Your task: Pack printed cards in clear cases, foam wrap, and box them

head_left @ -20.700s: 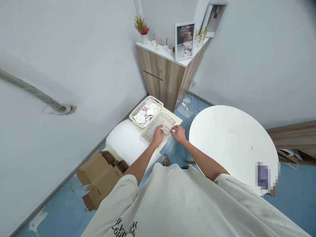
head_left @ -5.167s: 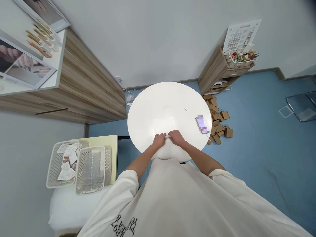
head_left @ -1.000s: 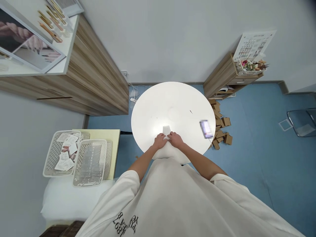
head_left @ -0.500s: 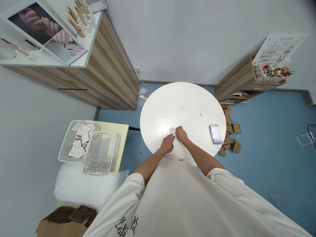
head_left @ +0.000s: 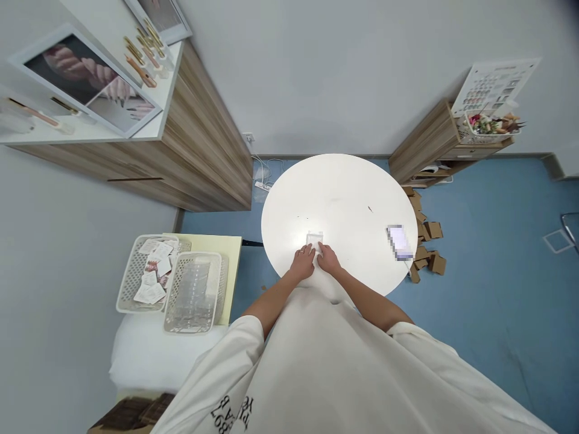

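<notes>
A small, see-through rectangular packet [head_left: 315, 237] lies near the front edge of the round white table [head_left: 344, 181]; its exact kind is too small to make out. My left hand [head_left: 303, 263] grips its near left side, fingers bent and close together. On its near right side, my right hand [head_left: 328, 260] pinches it with the fingertips. My fingers cover the packet's near edge.
A phone-like, blurred-out device [head_left: 400, 243] lies on the table's right side. Left are a basket of cards [head_left: 131, 274], a basket of clear plastic cases [head_left: 217, 265] and a white padded roll [head_left: 149, 355]. Brown cardboard boxes [head_left: 434, 229] sit on the floor at right.
Both my hands have shifted slightly toward me, and the right hand has moved from the packet's far edge down to its near right side. More of the packet shows. The camera view has shifted slightly.
</notes>
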`<state>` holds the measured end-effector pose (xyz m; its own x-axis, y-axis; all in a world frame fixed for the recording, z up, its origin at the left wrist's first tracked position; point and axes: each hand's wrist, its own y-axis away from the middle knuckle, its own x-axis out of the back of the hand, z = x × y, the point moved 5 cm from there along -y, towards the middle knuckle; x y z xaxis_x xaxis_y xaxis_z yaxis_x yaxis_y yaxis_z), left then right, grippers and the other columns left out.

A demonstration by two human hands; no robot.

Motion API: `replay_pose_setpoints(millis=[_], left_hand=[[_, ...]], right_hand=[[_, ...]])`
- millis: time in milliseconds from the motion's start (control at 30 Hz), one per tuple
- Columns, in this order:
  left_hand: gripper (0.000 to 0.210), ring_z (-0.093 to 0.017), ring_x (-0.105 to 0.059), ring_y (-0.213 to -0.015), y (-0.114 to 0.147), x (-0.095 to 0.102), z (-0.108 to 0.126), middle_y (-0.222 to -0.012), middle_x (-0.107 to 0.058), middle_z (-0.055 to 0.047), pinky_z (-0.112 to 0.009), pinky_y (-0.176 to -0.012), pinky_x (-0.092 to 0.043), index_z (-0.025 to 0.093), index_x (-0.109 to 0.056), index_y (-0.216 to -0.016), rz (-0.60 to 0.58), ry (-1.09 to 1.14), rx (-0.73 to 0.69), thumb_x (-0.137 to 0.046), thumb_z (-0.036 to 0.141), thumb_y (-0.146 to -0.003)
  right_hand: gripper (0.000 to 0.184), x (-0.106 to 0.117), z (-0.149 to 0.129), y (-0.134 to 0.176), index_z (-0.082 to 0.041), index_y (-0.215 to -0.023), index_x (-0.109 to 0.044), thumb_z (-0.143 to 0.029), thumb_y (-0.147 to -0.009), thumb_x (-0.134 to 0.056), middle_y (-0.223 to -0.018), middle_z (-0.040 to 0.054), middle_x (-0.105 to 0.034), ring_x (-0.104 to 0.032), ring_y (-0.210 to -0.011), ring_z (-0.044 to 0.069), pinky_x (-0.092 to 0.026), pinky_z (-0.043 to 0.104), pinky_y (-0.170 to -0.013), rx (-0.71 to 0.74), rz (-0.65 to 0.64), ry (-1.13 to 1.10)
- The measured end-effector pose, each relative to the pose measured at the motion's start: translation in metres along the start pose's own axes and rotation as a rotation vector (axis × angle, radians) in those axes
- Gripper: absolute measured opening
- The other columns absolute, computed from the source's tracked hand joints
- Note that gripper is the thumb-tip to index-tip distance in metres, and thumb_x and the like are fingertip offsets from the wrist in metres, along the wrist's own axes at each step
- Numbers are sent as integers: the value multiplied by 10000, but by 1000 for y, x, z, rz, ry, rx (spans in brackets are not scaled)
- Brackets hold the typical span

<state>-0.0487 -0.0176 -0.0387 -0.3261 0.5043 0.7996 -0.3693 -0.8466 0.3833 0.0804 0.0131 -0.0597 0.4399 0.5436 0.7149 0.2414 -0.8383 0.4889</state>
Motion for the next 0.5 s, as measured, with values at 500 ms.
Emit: replay_pose_setpoints(millis=[500], left_hand=[[762, -331, -154, -1519, 39, 23, -96, -1664, -146, -125, -539, -1212, -141, 184, -247, -1554, -2, -40, 95, -492, 175, -833]], right_hand=[[729, -41, -88, -32, -168, -1576, -256, -226, -900, -524, -1567, 154, -360, -398, -1370, 317, -389, 431, -1066, 152, -136, 117]])
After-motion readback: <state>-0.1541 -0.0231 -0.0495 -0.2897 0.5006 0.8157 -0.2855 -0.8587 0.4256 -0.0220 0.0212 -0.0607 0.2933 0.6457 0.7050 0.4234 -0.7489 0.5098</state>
